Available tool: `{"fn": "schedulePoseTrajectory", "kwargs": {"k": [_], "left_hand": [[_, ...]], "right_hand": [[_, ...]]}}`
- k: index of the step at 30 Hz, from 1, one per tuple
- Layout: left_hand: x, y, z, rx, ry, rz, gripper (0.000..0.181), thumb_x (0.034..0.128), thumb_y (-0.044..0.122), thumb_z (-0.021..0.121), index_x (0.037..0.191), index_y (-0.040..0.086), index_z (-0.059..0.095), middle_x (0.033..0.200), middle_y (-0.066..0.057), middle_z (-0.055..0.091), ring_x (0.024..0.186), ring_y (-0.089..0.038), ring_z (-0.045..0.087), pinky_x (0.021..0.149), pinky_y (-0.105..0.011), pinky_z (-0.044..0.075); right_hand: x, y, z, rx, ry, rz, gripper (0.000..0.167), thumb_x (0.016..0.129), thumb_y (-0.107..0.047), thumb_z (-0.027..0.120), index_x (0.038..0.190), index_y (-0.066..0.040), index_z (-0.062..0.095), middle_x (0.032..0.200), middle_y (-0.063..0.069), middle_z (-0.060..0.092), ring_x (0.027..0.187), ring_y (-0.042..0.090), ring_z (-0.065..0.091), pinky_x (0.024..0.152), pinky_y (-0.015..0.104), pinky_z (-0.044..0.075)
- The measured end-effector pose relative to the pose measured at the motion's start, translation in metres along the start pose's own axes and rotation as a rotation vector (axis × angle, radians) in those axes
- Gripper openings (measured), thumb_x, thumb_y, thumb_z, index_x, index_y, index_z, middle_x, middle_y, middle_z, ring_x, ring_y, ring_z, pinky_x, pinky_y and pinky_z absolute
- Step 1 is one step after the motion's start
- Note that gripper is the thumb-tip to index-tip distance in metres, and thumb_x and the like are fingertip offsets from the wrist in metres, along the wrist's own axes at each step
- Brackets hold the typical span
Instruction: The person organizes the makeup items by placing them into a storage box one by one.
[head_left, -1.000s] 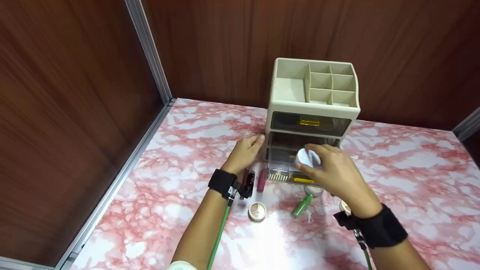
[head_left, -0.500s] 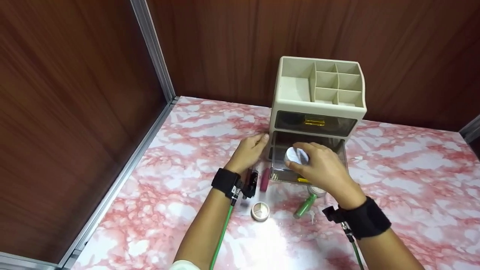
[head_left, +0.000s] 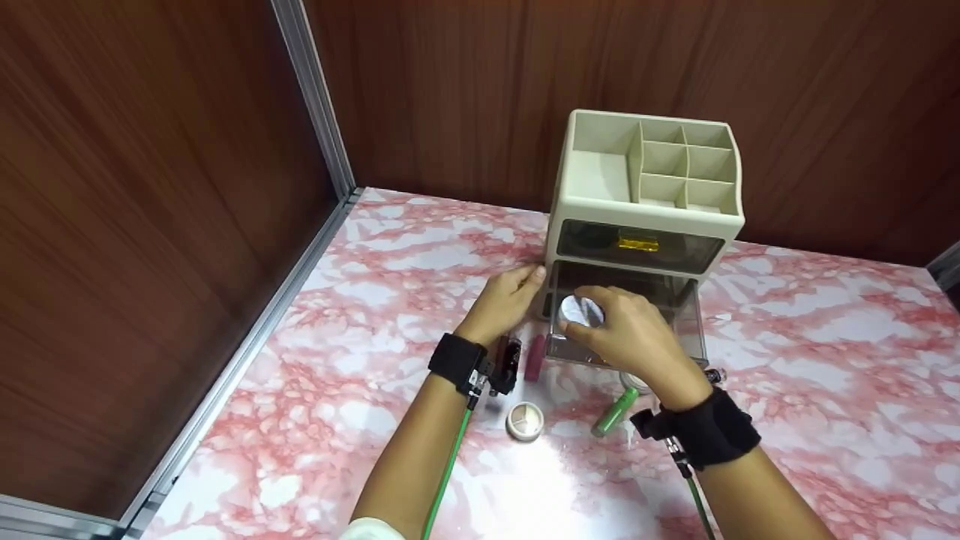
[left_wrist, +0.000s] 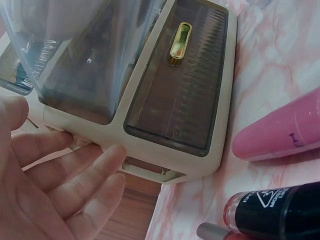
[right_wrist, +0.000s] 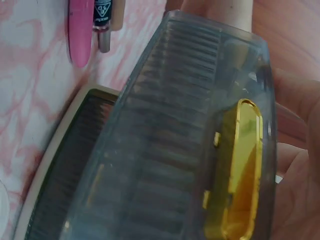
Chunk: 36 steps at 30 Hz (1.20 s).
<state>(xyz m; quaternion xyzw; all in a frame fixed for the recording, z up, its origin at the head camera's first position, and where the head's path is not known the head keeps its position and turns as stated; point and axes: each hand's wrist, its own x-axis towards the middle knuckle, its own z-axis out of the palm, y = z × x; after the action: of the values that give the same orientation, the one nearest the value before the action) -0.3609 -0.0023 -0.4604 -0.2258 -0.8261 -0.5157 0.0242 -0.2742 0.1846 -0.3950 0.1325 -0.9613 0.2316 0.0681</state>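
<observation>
My right hand (head_left: pixel 634 334) pinches a round container with a shiny pale top (head_left: pixel 579 309) between thumb and fingers. It hangs over the pulled-out clear drawer (head_left: pixel 699 330) of a cream makeup organizer (head_left: pixel 652 211). In the right wrist view, the drawer's front with its gold handle (right_wrist: pixel 245 170) hides most of the container and part of the hand. My left hand (head_left: pixel 504 300) rests against the organizer's left side; in the left wrist view its fingers (left_wrist: pixel 95 170) are extended along the edge, holding nothing.
A pink tube (head_left: pixel 535 358) and dark bottle (head_left: pixel 511 361) lie left of the drawer. In front are a three-shade round pot (head_left: pixel 524 421), a green tube (head_left: pixel 615 412) and a partly hidden round pot (head_left: pixel 634 383). Wood panels enclose the marbled table (head_left: pixel 300 420).
My right hand has carried the round container leftward over the drawer. The left hand stays at the organizer's side. The whole head view has shifted slightly.
</observation>
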Motion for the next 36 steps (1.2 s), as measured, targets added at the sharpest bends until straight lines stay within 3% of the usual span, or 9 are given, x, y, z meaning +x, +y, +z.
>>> {"fn": "schedulePoseTrajectory", "kwargs": {"k": [9, 14, 21, 26, 32, 36], "left_hand": [[-0.001, 0.0, 0.0, 0.002, 0.002, -0.021, 0.049, 0.1043, 0.042, 0.04, 0.136, 0.009, 0.057, 0.136, -0.008, 0.056, 0.126, -0.016, 0.05, 0.106, -0.028, 0.036], [0.001, 0.001, 0.001, 0.002, -0.004, -0.012, 0.049, 0.1045, 0.041, 0.041, 0.137, 0.008, 0.056, 0.137, -0.008, 0.055, 0.127, -0.017, 0.049, 0.106, -0.027, 0.036], [0.001, 0.0, 0.002, -0.006, -0.006, -0.002, 0.05, 0.1045, 0.041, 0.041, 0.138, 0.006, 0.054, 0.138, -0.012, 0.054, 0.128, -0.019, 0.049, 0.106, -0.028, 0.036], [0.001, -0.001, 0.003, -0.014, -0.006, -0.008, 0.049, 0.1045, 0.04, 0.041, 0.138, 0.006, 0.054, 0.137, -0.01, 0.054, 0.128, -0.018, 0.049, 0.106, -0.026, 0.036], [0.001, -0.001, 0.002, -0.013, -0.007, -0.02, 0.055, 0.1042, 0.043, 0.04, 0.138, 0.002, 0.053, 0.137, -0.011, 0.054, 0.129, -0.018, 0.048, 0.107, -0.027, 0.034], [0.001, -0.001, 0.001, -0.021, -0.005, -0.028, 0.055, 0.1043, 0.043, 0.04, 0.138, 0.002, 0.053, 0.138, -0.01, 0.054, 0.129, -0.018, 0.047, 0.107, -0.028, 0.034]], "right_hand": [[0.013, 0.0, 0.002, 0.015, -0.184, 0.121, 0.057, 0.083, -0.038, 0.071, 0.13, -0.009, 0.061, 0.124, 0.017, 0.063, 0.113, 0.039, 0.057, 0.094, 0.055, 0.043], [0.019, 0.002, 0.0, -0.031, -0.247, 0.117, 0.058, 0.084, -0.042, 0.071, 0.129, -0.007, 0.062, 0.123, 0.017, 0.063, 0.114, 0.04, 0.057, 0.096, 0.054, 0.043], [0.025, 0.007, -0.005, -0.053, -0.393, 0.09, 0.07, 0.088, -0.056, 0.06, 0.139, -0.008, 0.054, 0.135, 0.019, 0.054, 0.122, 0.044, 0.049, 0.101, 0.058, 0.038], [0.025, 0.015, -0.003, 0.021, -0.433, 0.071, 0.074, 0.089, -0.059, 0.058, 0.141, -0.007, 0.052, 0.139, 0.02, 0.051, 0.126, 0.044, 0.045, 0.104, 0.058, 0.034], [0.025, 0.017, -0.002, 0.158, -0.459, 0.056, 0.069, 0.092, -0.051, 0.061, 0.141, -0.004, 0.05, 0.141, 0.018, 0.049, 0.13, 0.039, 0.042, 0.107, 0.055, 0.031], [0.025, 0.017, -0.003, 0.181, -0.48, 0.038, 0.067, 0.092, -0.052, 0.06, 0.14, -0.005, 0.052, 0.14, 0.018, 0.05, 0.129, 0.039, 0.043, 0.106, 0.055, 0.031]]}}
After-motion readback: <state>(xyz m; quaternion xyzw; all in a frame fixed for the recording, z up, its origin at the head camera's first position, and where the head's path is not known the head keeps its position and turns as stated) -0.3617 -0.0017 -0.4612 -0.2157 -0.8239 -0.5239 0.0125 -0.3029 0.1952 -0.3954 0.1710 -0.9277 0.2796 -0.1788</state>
